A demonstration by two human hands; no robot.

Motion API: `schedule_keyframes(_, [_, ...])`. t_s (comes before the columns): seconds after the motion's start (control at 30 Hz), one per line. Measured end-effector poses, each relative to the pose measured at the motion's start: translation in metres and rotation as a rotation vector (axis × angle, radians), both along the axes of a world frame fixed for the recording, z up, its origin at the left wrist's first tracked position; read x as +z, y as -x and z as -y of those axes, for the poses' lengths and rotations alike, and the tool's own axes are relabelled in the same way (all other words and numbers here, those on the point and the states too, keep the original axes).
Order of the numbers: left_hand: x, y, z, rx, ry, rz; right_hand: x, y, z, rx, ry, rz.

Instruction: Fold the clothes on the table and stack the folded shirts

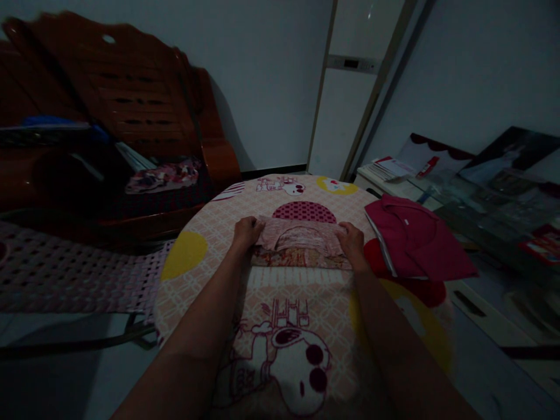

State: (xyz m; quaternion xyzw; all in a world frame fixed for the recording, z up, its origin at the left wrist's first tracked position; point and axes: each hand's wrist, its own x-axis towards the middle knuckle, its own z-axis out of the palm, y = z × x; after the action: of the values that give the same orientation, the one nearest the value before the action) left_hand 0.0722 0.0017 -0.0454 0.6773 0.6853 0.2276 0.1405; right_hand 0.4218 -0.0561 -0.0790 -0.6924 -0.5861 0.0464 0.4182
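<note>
A pink shirt (301,236), folded into a wide strip with its round neckline showing, lies across the round table. My left hand (248,231) is closed on the shirt's left end. On its right end, my right hand (351,239) is closed too, thumb and fingers gripping the fabric. A brown patterned part (301,257) shows along the near edge, below the neckline. To the right of my right hand sits a folded magenta garment (415,236) on the table's edge.
A tablecloth with cartoon dogs (301,303) covers the table. At left stand a carved wooden sofa (131,93) holding clothes and a woven chair (79,268). To the right, a glass-topped cabinet (494,233) carries papers and a picture. Behind rises a tall white air conditioner (345,111).
</note>
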Motion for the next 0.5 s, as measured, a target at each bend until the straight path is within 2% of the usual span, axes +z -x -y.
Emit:
schedule_keyframes(0.13, [-0.0014, -0.0016, 0.0011, -0.027, -0.01, 0.037, -0.0003, -0.0015, -0.0008, 0.01, 0.013, -0.014])
schedule_keyframes(0.3, [-0.004, -0.0031, 0.0001, 0.004, -0.017, 0.017, -0.0008, -0.0015, -0.0001, 0.023, 0.002, -0.011])
schedule_keyframes(0.5, [-0.0006, -0.0014, 0.0007, 0.006, 0.0, 0.047, -0.0004, -0.0016, -0.0017, 0.006, 0.022, -0.013])
